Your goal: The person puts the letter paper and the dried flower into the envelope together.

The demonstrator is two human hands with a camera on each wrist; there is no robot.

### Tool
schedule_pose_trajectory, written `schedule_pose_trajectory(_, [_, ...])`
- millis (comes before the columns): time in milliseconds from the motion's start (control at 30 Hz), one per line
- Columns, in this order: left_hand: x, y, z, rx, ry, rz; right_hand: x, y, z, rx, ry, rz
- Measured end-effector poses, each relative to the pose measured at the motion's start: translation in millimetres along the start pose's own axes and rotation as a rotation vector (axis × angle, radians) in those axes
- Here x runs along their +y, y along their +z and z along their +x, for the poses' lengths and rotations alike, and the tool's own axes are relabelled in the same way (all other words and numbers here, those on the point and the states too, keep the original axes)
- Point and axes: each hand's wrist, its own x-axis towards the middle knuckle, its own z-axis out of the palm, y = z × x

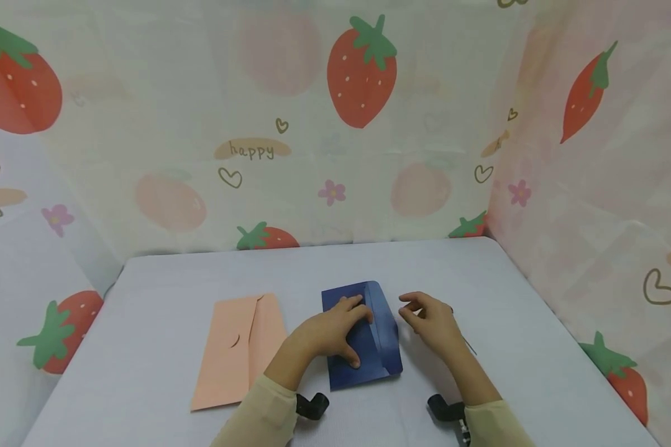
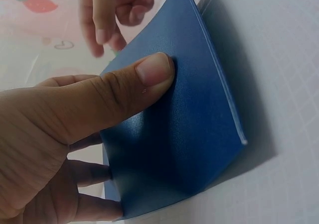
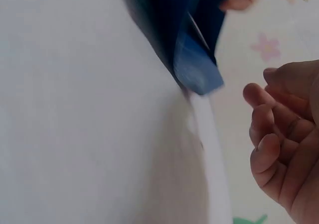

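Observation:
A dark blue envelope (image 1: 349, 377) lies on the table with its flap (image 1: 384, 329) folded out to the right. My left hand (image 1: 330, 329) holds it from above, thumb and bent fingers spread over its face. In the left wrist view, the thumb presses on the envelope (image 2: 199, 104), whose surface bows and whose near edge casts a shadow. My right hand (image 1: 429, 320) hovers just right of the flap, apart from it. Its fingers are loosely curled with nothing between them, as the right hand (image 3: 284, 139) also shows in the right wrist view.
A peach-coloured envelope (image 1: 223, 354) with a small curved slit lies to the left, partly behind my left forearm. The white table (image 1: 162, 279) meets a strawberry-print cloth (image 1: 335, 155) at the back and sides. Black wrist devices (image 1: 313, 406) sit at both cuffs.

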Motion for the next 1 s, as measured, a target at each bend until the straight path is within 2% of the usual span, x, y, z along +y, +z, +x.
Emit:
schedule_pose_trajectory(300, [1.7, -1.0, -3.8, -0.004, 0.002, -0.012, 12, -26, 0.5, 0.154, -0.04, -0.106])
schedule_pose_trajectory(533, [2.7, -1.5, -4.0, -0.004, -0.006, -0.007, 27, -38, 3.3, 0.232, -0.04, -0.206])
schedule_pose_trajectory(767, [2.8, -1.9, -3.4, -0.006, -0.005, -0.014, 45, -49, 4.5, 0.244, -0.012, -0.24])
schedule_pose_trajectory(1000, [1.0, -0.7, -1.8, -0.009, -0.011, -0.011, 55, -58, 2.2, 0.19, 0.089, -0.229])
